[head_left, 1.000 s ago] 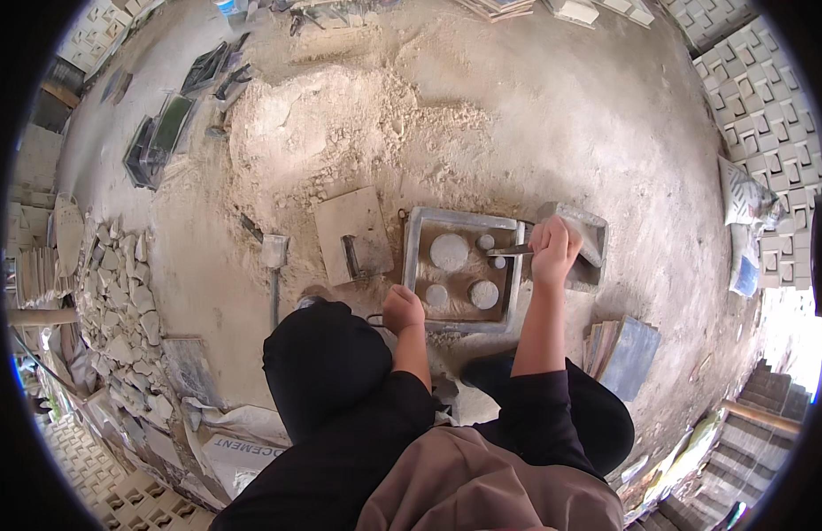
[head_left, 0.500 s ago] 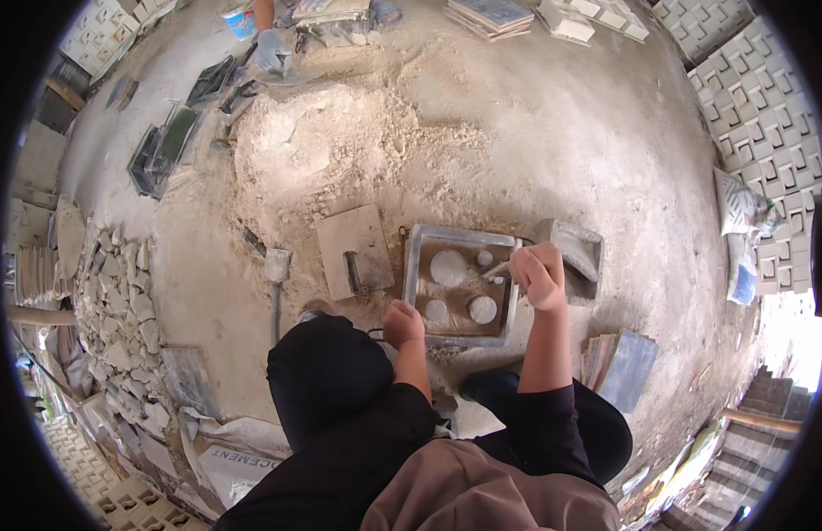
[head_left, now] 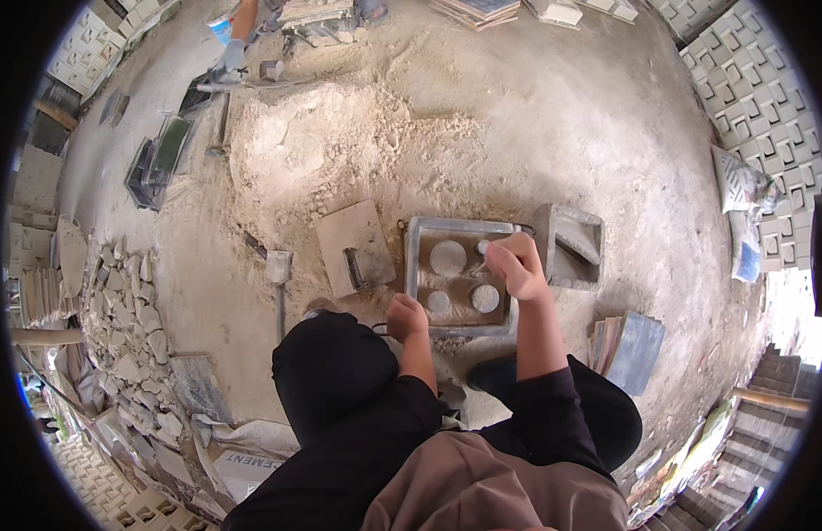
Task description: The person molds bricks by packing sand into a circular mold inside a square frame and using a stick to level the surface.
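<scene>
A rectangular grey mould frame (head_left: pixel 414 257) lies on the ground before me. Inside it are several round pale discs of differing sizes, among them a large disc (head_left: pixel 448 258) and a lower right disc (head_left: pixel 484 298). My left hand (head_left: pixel 406 317) is closed in a fist at the frame's lower left corner, beside a dark bent handle (head_left: pixel 380 328); what exactly its fingers wrap is hidden. Over the frame's right part, my right hand (head_left: pixel 517 265) is closed around a small thin tool (head_left: pixel 479 267), its tip down among the discs. The tool's kind is too small to tell.
A square board with a grip (head_left: pixel 335 237) and a hammer-like tool (head_left: pixel 279 267) lie left of the frame. Right of it are a concrete trough (head_left: pixel 590 227) and stacked slabs (head_left: pixel 634 354). Powder (head_left: pixel 287 133) is heaped beyond. A co-worker's gloved hand (head_left: pixel 230 60) is at far left.
My right hand has moved left, further over the frame, with the thin tool. My left hand stays at the corner. The co-worker's gloved hand has shifted left, uncovering a small cylindrical block.
</scene>
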Available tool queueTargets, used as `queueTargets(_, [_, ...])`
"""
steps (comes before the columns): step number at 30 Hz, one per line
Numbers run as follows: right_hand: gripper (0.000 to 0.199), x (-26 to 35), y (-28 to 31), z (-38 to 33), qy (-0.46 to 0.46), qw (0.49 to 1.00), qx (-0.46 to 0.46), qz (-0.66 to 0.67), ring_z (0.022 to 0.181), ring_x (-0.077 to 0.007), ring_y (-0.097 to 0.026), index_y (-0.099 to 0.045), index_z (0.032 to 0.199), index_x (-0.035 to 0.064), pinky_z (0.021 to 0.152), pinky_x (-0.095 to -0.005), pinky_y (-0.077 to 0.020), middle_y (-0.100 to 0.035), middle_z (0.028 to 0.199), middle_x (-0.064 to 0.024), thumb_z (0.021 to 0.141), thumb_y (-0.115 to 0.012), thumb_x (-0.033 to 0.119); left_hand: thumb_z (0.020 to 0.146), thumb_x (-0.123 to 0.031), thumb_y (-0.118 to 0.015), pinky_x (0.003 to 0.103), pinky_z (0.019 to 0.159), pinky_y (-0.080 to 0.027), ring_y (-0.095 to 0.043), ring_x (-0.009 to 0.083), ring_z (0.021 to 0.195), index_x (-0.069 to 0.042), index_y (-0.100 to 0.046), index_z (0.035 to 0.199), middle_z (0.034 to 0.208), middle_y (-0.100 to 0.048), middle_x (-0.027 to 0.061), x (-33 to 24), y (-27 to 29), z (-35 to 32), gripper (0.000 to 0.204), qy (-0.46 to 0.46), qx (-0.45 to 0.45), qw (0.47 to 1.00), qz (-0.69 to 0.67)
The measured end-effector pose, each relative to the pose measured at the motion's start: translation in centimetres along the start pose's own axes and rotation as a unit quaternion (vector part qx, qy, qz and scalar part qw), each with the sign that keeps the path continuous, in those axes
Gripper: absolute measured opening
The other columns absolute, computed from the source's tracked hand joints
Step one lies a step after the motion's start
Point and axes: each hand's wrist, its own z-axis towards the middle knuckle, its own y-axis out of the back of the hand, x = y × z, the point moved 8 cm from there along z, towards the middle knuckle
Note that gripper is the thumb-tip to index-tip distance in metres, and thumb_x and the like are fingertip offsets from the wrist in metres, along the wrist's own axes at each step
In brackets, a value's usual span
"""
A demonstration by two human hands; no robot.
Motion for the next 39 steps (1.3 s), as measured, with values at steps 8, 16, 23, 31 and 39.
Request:
queueTargets(8, [0.041, -0.1, 1.8, -2.3, 0.051, 0.986, -0.143, 0.063, 0.036, -0.0078, -0.025, -0.03, 0.045, 0.0048, 0.036, -0.0242, -0.0183, -0.032, 0.04, -0.0002, 0.085, -0.038, 0.01, 0.086, -0.031, -0.026, 0.049, 0.063, -0.045, -0.057, 0.0391, 0.074, -0.005, -0.057, 0.075, 0.078, -0.06, 0.019, -0.2, 0.1, 0.1, 0.043, 0.027, 0.033, 0.999, 0.008])
queueTargets(16, [0.041, 0.0, 3.0, -4.7, 0.078, 0.947, -0.303, 0.066, 0.037, -0.0077, -0.028, -0.028, 0.045, 0.0062, 0.035, -0.0239, -0.0183, -0.032, 0.041, -0.0006, 0.085, -0.034, 0.012, 0.085, -0.029, -0.03, 0.049, 0.059, -0.044, -0.057, 0.0365, 0.068, -0.009, -0.053, 0.073, 0.073, -0.059, 0.0149, -0.1, 0.2, 0.3, 0.033, -0.002, 0.008, 1.0, 0.023])
queueTargets(23, [0.037, 0.8, 2.4, -6.0, 0.118, 0.936, -0.308, -0.119, 0.035, -0.0093, -0.027, -0.025, 0.046, 0.0086, 0.036, -0.0241, -0.0251, -0.03, 0.041, -0.0018, 0.082, -0.033, 0.008, 0.085, -0.031, -0.026, 0.05, 0.063, -0.044, -0.057, 0.0389, 0.073, -0.006, -0.055, 0.075, 0.076, -0.06, 0.018, -0.3, 0.0, 0.1, 0.04, -0.003, 0.028, 1.0, 0.008])
queueTargets(31, [0.037, 0.8, 4.6, -7.3, 0.131, 0.914, -0.383, -0.036, 0.036, -0.0068, -0.027, -0.025, 0.045, 0.0069, 0.036, -0.0225, -0.0205, -0.031, 0.04, -0.0015, 0.08, -0.035, 0.008, 0.084, -0.029, -0.031, 0.05, 0.06, -0.044, -0.056, 0.0378, 0.069, -0.008, -0.054, 0.073, 0.073, -0.059, 0.0152, 0.3, -0.2, 0.2, 0.033, -0.012, 0.002, 1.0, 0.011])
queueTargets(39, [0.037, 0.3, 4.2, -6.5, 0.091, 0.922, -0.376, 0.012, 0.038, -0.0048, -0.026, -0.026, 0.046, 0.0055, 0.037, -0.023, -0.0188, -0.032, 0.042, 0.0018, 0.082, -0.036, 0.006, 0.084, -0.03, -0.03, 0.05, 0.06, -0.043, -0.056, 0.0389, 0.069, -0.007, -0.053, 0.072, 0.072, -0.059, 0.0164, -0.2, 0.3, -0.1, 0.035, -0.023, -0.011, 1.0, 0.001])
